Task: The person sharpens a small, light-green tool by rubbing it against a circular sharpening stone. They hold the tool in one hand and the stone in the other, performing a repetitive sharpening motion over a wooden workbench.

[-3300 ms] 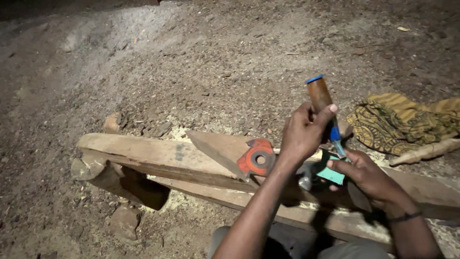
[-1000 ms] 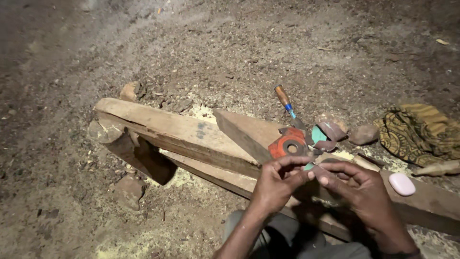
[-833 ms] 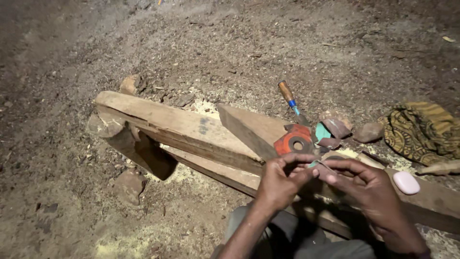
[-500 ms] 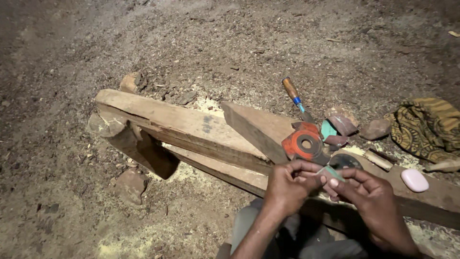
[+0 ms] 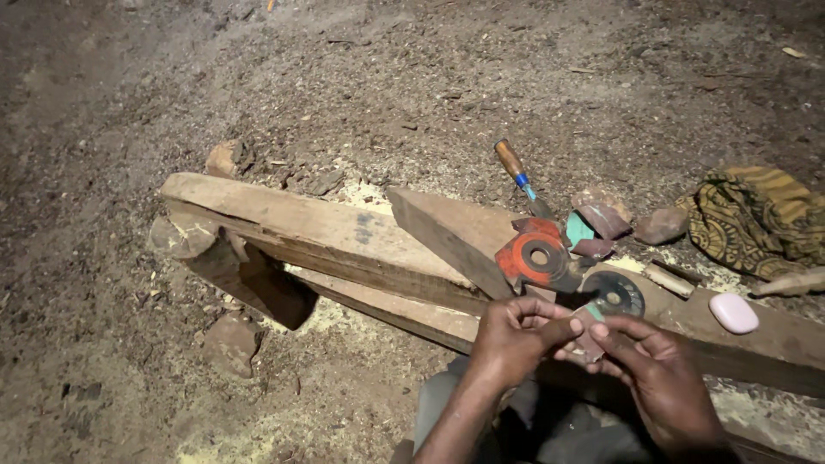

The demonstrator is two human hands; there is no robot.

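Both hands pinch a small teal-tipped piece, just in front of the long wooden beam (image 5: 318, 228).
Left hand (image 5: 516, 339) and right hand (image 5: 657, 378) grip the small piece (image 5: 591, 316) together; orange grinding disc (image 5: 537, 256), dark disc (image 5: 613, 294) and wooden-handled chisel (image 5: 518, 174) lie unused by the beam.

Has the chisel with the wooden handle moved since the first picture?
Yes. The chisel, earlier raised in a hand, now lies on the ground behind the wooden plank.

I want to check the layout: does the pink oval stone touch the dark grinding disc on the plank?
Apart. In the head view the pink oval stone lies right of the dark grinding disc, with bare plank plainly between them.
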